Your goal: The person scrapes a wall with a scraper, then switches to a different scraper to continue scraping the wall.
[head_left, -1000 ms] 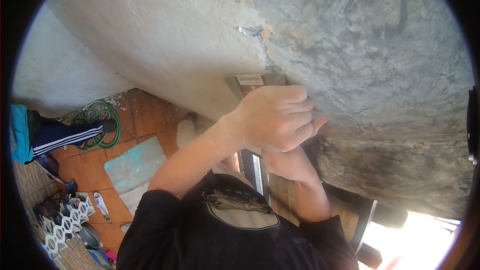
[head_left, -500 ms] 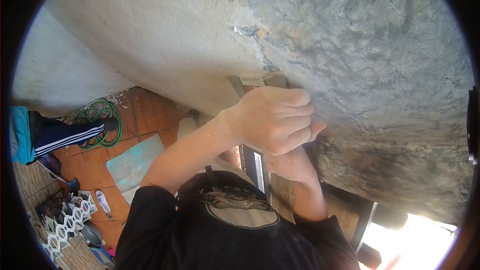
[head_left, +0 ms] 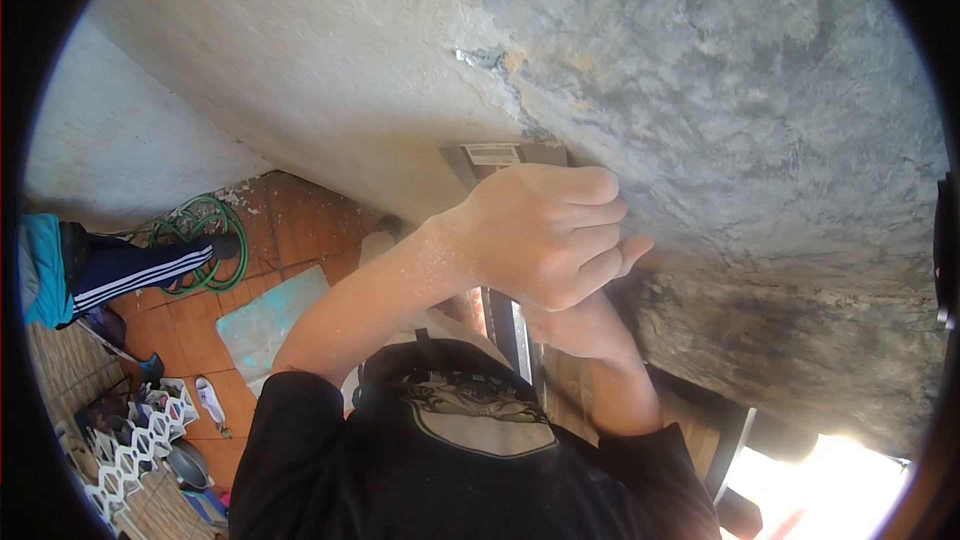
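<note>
My left hand is closed in a fist in the middle of the head view, its knuckles towards the wall. What it grips, if anything, is hidden. Just below and behind it is my right hand, overlapped by the left so that most of its fingers are out of sight. Pale dust speckles my left forearm. Both hands are close in front of a plastered wall, grey and mottled on the right. Beside the left hand, a grey flat piece with a pale rectangle shows partly.
Flaked plaster marks the wall above my hands. On the tiled floor lie a green hose, a stained board and a white shoe. A person's striped trouser leg is at left, near a white lattice rack.
My left fist and forearm have shifted slightly up and left. More of the grey flat piece shows above the fist. Both hands keep the same closely stacked pose.
</note>
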A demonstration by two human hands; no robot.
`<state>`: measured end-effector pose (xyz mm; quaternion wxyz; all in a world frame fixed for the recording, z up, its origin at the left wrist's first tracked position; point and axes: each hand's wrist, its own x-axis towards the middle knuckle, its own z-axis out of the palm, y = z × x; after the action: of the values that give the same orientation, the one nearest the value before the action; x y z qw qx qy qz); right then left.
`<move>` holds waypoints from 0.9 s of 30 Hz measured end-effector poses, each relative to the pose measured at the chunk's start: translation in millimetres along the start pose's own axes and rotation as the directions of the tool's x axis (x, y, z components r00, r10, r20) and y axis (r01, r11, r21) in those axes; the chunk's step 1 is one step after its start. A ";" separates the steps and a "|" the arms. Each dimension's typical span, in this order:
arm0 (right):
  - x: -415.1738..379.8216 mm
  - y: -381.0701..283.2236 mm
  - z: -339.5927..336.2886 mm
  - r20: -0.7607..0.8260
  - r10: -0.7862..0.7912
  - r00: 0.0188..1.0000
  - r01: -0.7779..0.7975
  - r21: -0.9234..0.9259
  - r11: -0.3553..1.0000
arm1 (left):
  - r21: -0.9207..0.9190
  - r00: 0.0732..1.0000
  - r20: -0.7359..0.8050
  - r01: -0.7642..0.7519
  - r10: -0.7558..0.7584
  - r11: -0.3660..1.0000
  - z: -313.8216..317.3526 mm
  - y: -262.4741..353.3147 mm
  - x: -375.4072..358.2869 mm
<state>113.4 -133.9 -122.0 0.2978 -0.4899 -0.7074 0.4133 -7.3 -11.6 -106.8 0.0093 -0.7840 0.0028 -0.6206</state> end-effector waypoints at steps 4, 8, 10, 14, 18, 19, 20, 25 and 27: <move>-2.8 7.2 9.1 0.025 0.026 0.999 -0.026 0.007 1.000 | 0.004 0.998 -0.033 0.048 -0.048 0.999 -3.3 4.2 -5.0; 3.4 4.4 9.0 -0.079 -0.035 0.996 0.034 -0.010 0.999 | 0.004 1.000 -0.016 0.019 -0.019 1.000 0.1 4.6 -0.3; 4.8 1.3 12.0 -0.094 -0.005 0.996 0.015 0.099 0.995 | 0.030 0.999 -0.023 0.050 -0.049 0.998 -2.9 4.4 -2.0; -10.8 0.0 20.8 0.063 0.373 0.926 -0.337 0.587 0.737 | -0.024 0.995 0.027 0.091 -0.091 0.996 -4.0 9.1 -6.9; -26.1 2.3 33.7 -0.110 0.209 0.972 -0.148 0.408 0.901 | -0.024 0.992 0.036 0.120 -0.119 0.993 4.2 19.5 -12.9; -32.2 -0.1 34.8 -0.142 0.160 0.977 -0.116 0.279 0.953 | -0.008 0.992 0.037 0.123 -0.123 0.992 4.4 24.2 -13.6; -38.3 -0.3 37.3 -0.131 0.147 0.980 -0.106 0.278 0.955 | -0.034 0.991 0.058 0.121 -0.119 0.992 4.3 28.8 -13.3; -61.5 -0.5 49.0 -0.222 0.195 0.955 -0.097 0.388 0.917 | -0.044 0.996 0.042 0.077 -0.075 0.996 18.9 42.3 -5.1; -65.1 -4.7 45.1 -0.308 0.147 0.940 0.001 0.433 0.901 | -0.094 0.997 0.075 0.003 0.004 0.996 20.7 44.7 8.4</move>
<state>96.4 -209.1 -140.7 0.4970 -0.5020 -0.5198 0.4804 15.0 -56.1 -104.2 -0.0272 -0.8063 0.0318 -0.5900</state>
